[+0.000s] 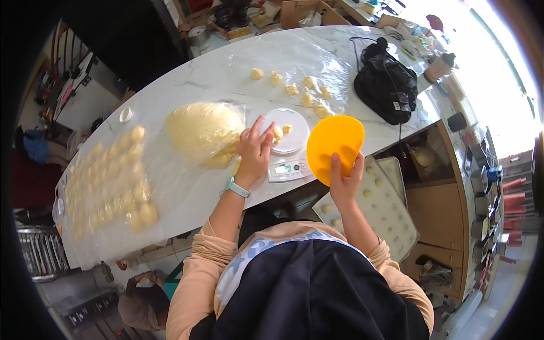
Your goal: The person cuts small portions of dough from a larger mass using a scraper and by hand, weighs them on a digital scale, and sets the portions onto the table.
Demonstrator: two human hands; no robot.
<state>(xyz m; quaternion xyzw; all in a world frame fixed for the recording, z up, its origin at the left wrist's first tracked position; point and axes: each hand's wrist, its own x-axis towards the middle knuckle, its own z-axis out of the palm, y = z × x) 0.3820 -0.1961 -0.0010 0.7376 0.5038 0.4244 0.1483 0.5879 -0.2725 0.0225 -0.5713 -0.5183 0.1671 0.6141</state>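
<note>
My right hand (345, 178) grips a yellow plastic dough scraper (335, 144), rounded with one straight edge, thumb on its face. My left hand (255, 150) reaches over the white kitchen scale (288, 170), fingers stretched and apart. Its fingertips are beside small dough pieces (278, 134) on the scale's round plate (297, 133); whether they touch cannot be made out. Left of that hand lies a large mass of pale dough (201, 126), partly under clear plastic film. Several loose dough lumps (307, 100) lie on plastic behind the scale.
Several rows of dough balls (113, 175) sit under plastic at the table's left. A black bag (386, 85) stands at the right. Below the table edge is a tray (385, 212) with spaced dough pieces. Another person (144, 300) is at lower left.
</note>
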